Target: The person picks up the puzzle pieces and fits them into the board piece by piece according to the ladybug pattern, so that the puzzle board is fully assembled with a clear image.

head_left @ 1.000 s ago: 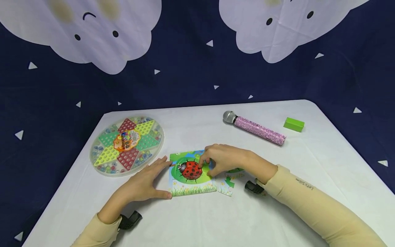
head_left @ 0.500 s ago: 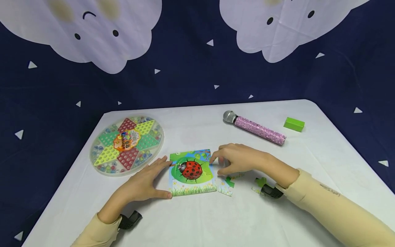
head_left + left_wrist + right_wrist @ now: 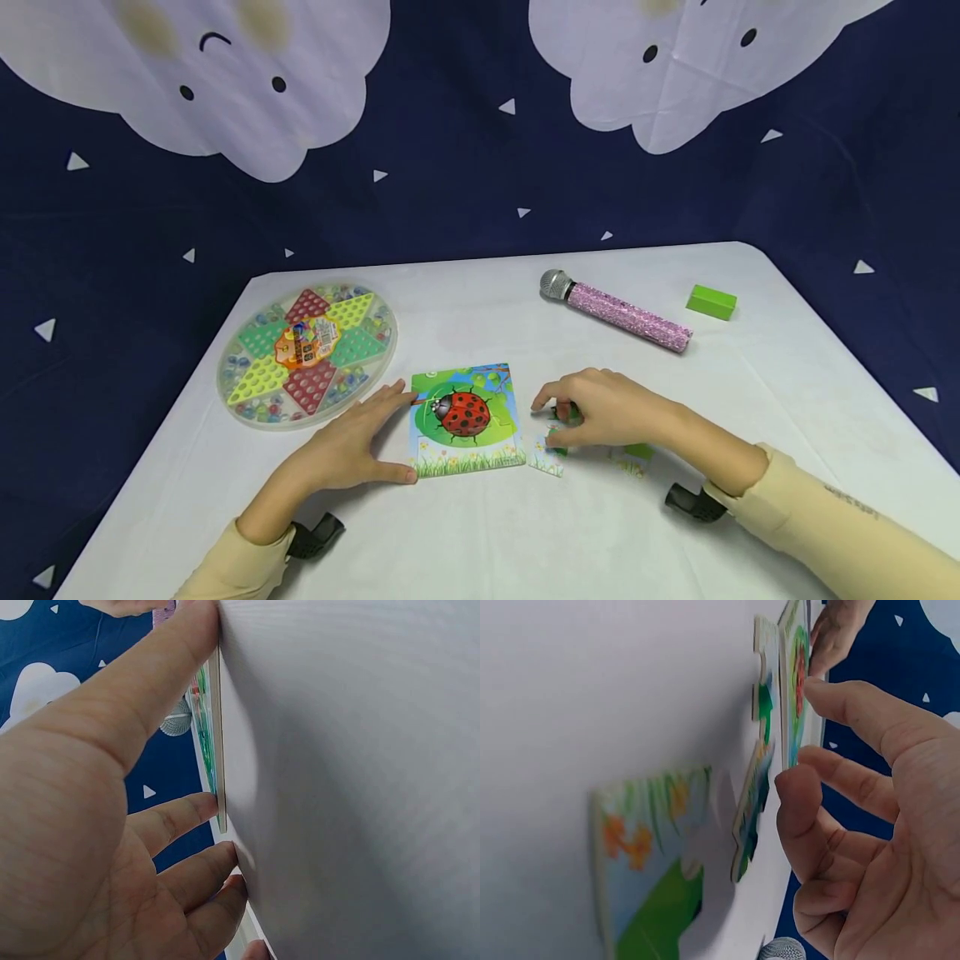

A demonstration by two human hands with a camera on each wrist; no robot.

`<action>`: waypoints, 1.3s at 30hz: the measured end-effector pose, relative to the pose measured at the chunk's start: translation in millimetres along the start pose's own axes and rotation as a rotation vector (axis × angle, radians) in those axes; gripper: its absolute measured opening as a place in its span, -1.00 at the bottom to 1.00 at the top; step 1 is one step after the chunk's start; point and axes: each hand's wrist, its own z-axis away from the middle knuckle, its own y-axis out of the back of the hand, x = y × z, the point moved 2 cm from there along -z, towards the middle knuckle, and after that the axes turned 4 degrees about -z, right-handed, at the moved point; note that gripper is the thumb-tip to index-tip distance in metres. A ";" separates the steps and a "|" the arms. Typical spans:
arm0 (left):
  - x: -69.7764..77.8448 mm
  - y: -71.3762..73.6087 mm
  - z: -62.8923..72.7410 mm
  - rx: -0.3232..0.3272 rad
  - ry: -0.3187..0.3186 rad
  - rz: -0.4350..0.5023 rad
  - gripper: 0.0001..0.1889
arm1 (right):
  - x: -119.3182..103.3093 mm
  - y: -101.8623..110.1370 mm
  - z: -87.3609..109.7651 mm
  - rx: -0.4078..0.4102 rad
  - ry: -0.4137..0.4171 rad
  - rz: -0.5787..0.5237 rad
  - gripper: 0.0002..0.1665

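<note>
A ladybug jigsaw puzzle lies flat in the middle of the white table. My left hand rests at its left side with fingers spread, thumb and index fingertips touching the board's edge. To the right of the puzzle lie loose jigsaw pieces: a flowered piece beside the board, another piece partly hidden below my hand in the head view, and a green one with orange flowers farther right. Over these pieces hovers my right hand, its fingers loosely bent and thumb apart, with nothing between them.
A round Chinese checkers set with marbles lies at the back left. Behind the right hand are a pink glittery microphone and a green block. A dark blue cloth with clouds hangs beyond the table.
My right hand has drawn away from the puzzle's right part, moving right to above the loose pieces. The whole ladybug picture now shows. My left hand has stayed in place.
</note>
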 end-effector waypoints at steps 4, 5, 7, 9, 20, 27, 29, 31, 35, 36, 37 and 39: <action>-0.4 -0.5 0.0 0.000 0.001 0.000 0.18 | -2.2 -4.9 6.2 0.025 -0.023 0.003 -0.49; -0.4 -0.6 0.0 0.001 0.000 -0.001 0.18 | -2.9 -6.1 7.4 0.031 -0.027 0.005 -0.49; -0.4 -0.6 0.0 0.003 -0.003 -0.002 0.18 | -4.9 -7.9 9.3 0.046 -0.031 0.015 -0.49; -0.3 -0.5 0.3 0.007 -0.006 -0.002 0.18 | -7.0 -9.6 10.7 0.060 -0.028 0.028 -0.49; -1.0 -0.8 0.2 0.009 -0.006 -0.004 0.16 | -13.1 -15.7 14.3 0.079 -0.065 0.074 -0.40; -0.4 -0.1 0.3 0.005 -0.002 -0.006 0.16 | -15.3 -18.6 14.1 0.067 -0.068 0.075 -0.40; -0.2 0.0 0.4 0.004 -0.002 -0.008 0.16 | -16.1 -18.9 14.3 0.066 -0.067 0.073 -0.41; 0.0 0.1 0.5 0.004 -0.001 -0.008 0.16 | -16.5 -19.2 14.4 0.067 -0.068 0.070 -0.42; -0.2 0.1 0.6 0.003 0.001 -0.008 0.16 | -17.0 -20.3 14.5 0.067 -0.065 0.057 -0.48; -0.2 0.1 0.6 0.003 0.001 -0.008 0.16 | -17.1 -20.5 14.5 0.068 -0.063 0.055 -0.49; -0.3 0.0 0.6 0.003 0.002 -0.007 0.16 | -17.2 -20.8 14.5 0.068 -0.060 0.053 -0.51; -0.5 -0.2 0.6 0.004 0.002 -0.006 0.16 | -17.2 -21.5 14.4 0.067 -0.055 0.051 -0.52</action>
